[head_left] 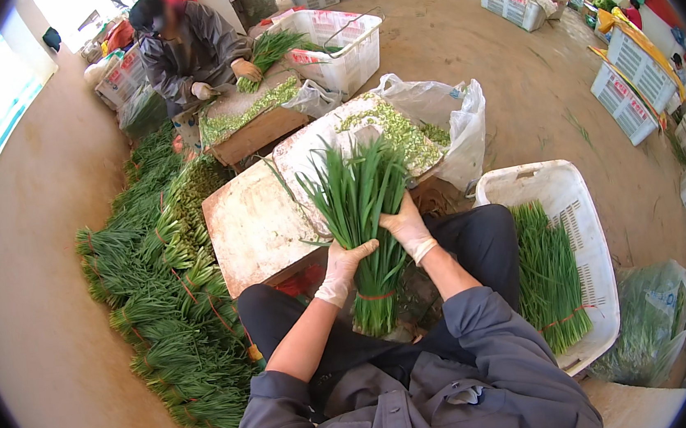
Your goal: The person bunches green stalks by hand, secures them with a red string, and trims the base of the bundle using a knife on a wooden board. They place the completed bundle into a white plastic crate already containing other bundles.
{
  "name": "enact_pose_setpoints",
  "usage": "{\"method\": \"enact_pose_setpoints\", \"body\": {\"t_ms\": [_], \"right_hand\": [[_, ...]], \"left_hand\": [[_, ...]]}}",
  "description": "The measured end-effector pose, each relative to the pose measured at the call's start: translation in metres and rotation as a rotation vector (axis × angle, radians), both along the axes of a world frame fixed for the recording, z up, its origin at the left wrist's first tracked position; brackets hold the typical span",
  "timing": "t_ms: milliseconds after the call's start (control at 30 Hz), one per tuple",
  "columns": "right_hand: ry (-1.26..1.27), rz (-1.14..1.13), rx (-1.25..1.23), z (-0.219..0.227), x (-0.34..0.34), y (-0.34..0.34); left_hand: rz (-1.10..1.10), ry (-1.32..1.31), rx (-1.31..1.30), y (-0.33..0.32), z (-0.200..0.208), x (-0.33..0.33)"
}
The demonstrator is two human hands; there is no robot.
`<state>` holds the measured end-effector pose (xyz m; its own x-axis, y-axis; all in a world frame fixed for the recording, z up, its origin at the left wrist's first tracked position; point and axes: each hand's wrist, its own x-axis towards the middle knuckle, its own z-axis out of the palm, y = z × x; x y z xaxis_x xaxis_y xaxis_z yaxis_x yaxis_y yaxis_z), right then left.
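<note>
On my far left, banded bundles of garlic chives lie heaped along the foot of the wall. Past the heap, a co-worker sits with hands on another green bunch over a low table strewn with pale trimmings. A white crate stands just beyond that.

Right before me is my own table, its worn top scattered with yellowish-green scraps toward the far end. My left hand, in a thin pale glove, has its fingers wrapped round the left side of a thick garlic chive bundle, thumb across the front. The bundle is between my knees, leaf tips fanned away from me toward the table, a red band near its pale stalk ends. My right hand, gloved too, grips its right side, a little higher up.

Farther right, a clear plastic bag hangs at the table's end. By my right knee, a white basket holds banded chives, with a filled clear sack just beside it.
</note>
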<state>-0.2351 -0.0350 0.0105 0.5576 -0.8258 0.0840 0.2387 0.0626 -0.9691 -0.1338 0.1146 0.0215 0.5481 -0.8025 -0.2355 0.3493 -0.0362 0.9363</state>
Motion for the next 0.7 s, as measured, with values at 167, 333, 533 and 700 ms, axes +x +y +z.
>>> {"method": "enact_pose_setpoints", "body": {"t_ms": [167, 333, 533, 700], "right_hand": [[0.009, 0.040, 0.017, 0.022, -0.002, 0.011], [0.000, -0.094, 0.213, 0.007, -0.016, 0.001], [0.007, -0.063, 0.303, 0.018, -0.020, 0.004], [0.020, 0.124, 0.132, 0.032, -0.027, 0.001]], "left_hand": [[0.153, 0.241, -0.010, 0.006, -0.004, 0.009], [0.294, 0.385, 0.053, 0.002, -0.004, 0.013], [0.240, 0.387, 0.023, 0.000, -0.034, 0.023], [0.195, 0.425, -0.074, -0.002, -0.038, 0.030]]}}
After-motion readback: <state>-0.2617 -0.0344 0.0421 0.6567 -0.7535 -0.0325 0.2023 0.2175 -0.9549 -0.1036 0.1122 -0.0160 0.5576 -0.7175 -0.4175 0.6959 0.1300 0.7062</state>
